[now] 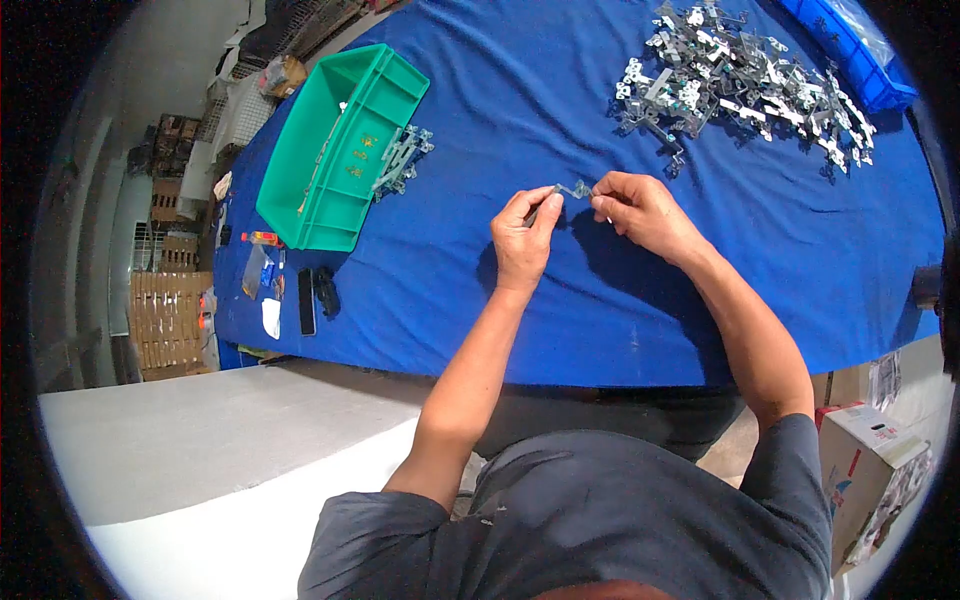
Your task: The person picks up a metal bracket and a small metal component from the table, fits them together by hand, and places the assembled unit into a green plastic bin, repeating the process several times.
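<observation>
Both hands work above the middle of the table (560,320), which is covered in blue cloth. The left hand (522,240) is closed in a pinch on one end of a small metal bracket (572,189); the right hand (640,208) pinches the other end with thumb and forefinger, remaining fingers curled. The bracket is held clear of the cloth, between the two hands, nearer the far edge than the near one. A heap of like metal parts (745,75) lies toward the far right corner, well apart from the hands, just beside a blue bin (850,50) at that corner. A green bin (340,145) sits at the far left, with a few parts (403,157) touching its right wall. A phone (307,300) and small items lie near the left edge. Risks, as judged: the bracket is small and held by fingertips only, so a slip would drop it onto the cloth or off the near edge into the lap; stamped edges could nick a fingertip under pressure; the heap looks tangled, so pulling one piece may drag others; the parts beside the green bin lie loose outside it and could be knocked off. Writing: yellow marks show inside the green bin and print on a box (870,470) at lower right, neither legible; no brand can be read.
</observation>
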The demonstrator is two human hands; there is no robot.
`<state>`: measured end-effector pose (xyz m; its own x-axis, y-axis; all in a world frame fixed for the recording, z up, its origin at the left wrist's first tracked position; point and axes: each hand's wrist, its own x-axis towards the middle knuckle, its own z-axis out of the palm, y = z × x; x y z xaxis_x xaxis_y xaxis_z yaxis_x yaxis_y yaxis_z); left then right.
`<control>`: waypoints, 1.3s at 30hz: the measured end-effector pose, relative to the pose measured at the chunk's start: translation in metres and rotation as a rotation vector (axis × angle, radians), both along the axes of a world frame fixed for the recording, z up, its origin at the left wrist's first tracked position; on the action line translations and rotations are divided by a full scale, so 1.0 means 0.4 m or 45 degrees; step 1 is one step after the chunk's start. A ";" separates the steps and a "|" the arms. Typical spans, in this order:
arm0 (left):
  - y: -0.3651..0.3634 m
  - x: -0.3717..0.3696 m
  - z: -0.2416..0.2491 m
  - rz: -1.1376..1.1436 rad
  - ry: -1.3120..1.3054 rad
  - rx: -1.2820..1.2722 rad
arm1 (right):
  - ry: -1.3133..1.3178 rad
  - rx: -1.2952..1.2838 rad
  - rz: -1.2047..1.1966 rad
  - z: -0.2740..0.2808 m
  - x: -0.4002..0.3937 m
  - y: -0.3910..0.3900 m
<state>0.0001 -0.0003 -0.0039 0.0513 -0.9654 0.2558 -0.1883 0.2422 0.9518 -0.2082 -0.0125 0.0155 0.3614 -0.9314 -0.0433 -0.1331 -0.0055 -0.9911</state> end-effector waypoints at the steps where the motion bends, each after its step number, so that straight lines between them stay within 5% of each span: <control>1: -0.002 0.000 -0.003 0.001 0.000 0.002 | 0.034 0.040 -0.028 0.013 0.001 0.003; 27: -0.004 -0.010 -0.004 -0.053 0.004 0.012 | -0.094 -0.086 -0.110 -0.019 0.010 0.003; 31: -0.005 -0.002 -0.003 -0.046 -0.220 -0.011 | -0.099 -0.061 -0.081 -0.010 0.011 0.004; 37: 0.000 -0.008 0.017 -0.100 -0.290 -0.058 | 0.034 -0.679 -0.394 -0.033 0.012 -0.014; 39: -0.009 -0.005 -0.006 -0.045 -0.189 -0.104 | -0.075 -0.282 -0.323 -0.015 -0.002 -0.012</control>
<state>-0.0019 -0.0037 -0.0062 -0.0268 -0.9416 0.3357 -0.3152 0.3266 0.8911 -0.2089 -0.0173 0.0097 0.1129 -0.9764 0.1842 -0.1004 -0.1956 -0.9755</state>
